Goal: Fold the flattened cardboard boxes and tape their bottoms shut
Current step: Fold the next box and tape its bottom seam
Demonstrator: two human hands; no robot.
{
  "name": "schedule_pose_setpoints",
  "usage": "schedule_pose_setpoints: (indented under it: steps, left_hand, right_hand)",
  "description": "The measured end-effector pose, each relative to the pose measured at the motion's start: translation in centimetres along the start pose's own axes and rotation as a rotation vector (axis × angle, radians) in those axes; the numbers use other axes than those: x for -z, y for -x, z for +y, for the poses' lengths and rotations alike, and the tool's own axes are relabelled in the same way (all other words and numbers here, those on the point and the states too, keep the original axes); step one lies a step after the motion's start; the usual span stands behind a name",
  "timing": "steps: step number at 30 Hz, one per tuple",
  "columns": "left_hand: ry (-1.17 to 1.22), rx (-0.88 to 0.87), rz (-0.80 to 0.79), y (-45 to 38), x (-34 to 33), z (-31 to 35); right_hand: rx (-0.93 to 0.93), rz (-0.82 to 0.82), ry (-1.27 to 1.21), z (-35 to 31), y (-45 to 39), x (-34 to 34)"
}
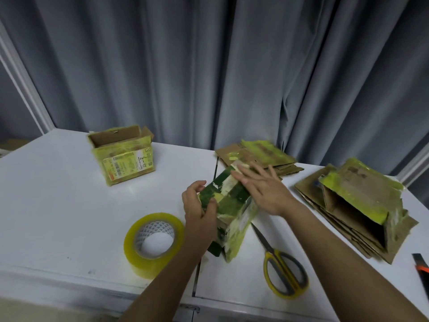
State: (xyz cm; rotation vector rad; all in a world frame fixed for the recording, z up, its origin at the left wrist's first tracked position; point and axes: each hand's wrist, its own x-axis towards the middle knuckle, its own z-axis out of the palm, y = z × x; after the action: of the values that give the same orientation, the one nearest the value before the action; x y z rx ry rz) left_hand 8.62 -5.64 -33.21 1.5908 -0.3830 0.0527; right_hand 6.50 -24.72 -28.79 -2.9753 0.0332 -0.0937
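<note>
A folded cardboard box (228, 205), covered in green and yellow tape, stands bottom-up in the middle of the white table (58, 194). My left hand (199, 205) grips its near left edge, thumb and fingers curled round the corner. My right hand (262, 187) lies flat with straight fingers on the box's top face. A roll of yellowish clear tape (153, 240) lies flat to the left of the box. Yellow-handled scissors (281, 268) lie to the right, blades pointing at the box.
A finished box (123, 154) with a shipping label stands open-side up at the back left. Two piles of flattened boxes lie at the back (257, 156) and at the right (355, 210). A black and orange tool (421, 266) shows at the right edge. Grey curtains hang behind.
</note>
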Motion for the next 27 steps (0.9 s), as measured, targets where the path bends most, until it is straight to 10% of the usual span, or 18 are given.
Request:
schedule_pose_setpoints:
  steps: [12, 15, 18, 22, 27]
  left_hand:
    - [0.075, -0.101, 0.151, -0.2, 0.7, 1.3]
    - [0.043, -0.111, 0.218, -1.5, 0.6, 3.4]
    - [-0.091, 0.275, 0.241, -3.1, 0.3, 5.2]
    - [-0.011, 0.623, -0.196, -3.4, 1.6, 6.4]
    - [-0.139, 0.443, -0.12, -3.2, 4.1, 8.6]
  right_hand:
    - [-0.435, 0.319, -1.411, -0.2, 1.5, -0.6]
    - [-0.441, 0.495, -1.466, -0.9, 2.9, 0.3]
    - [-0.402, 0.751, -1.429, -2.0, 4.2, 2.5]
    - [-0.259, 0.887, -1.255, -3.5, 5.3, 4.4]
    - [-0.29, 0.842, -1.185, -5.3, 5.3, 3.6]
